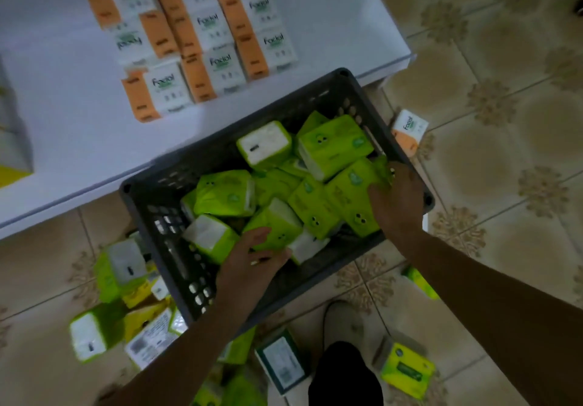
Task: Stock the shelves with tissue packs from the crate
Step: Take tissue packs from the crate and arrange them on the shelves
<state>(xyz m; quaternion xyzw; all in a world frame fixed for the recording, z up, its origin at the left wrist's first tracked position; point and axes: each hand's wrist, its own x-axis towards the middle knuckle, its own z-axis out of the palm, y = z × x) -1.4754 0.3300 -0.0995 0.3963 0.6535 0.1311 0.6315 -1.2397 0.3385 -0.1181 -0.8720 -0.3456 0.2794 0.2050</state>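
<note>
- Head view: green tissue packs point(334, 143) lie jumbled in the grey crate point(318, 91), which sits against the white shelf point(63, 128).
- The left hand point(252, 266) curls over the near pack point(279, 224), thumb at its front edge.
- The right hand point(399, 199) grips the side pack point(348, 191) by the crate's right wall.
- The packs are probably light and soft, with slick film. Grip across the narrow faces and squeeze gently.

Grey plastic crate point(318, 96) matt; green packs point(334, 145) glossy film; floor tiles point(504, 58) smooth
</note>
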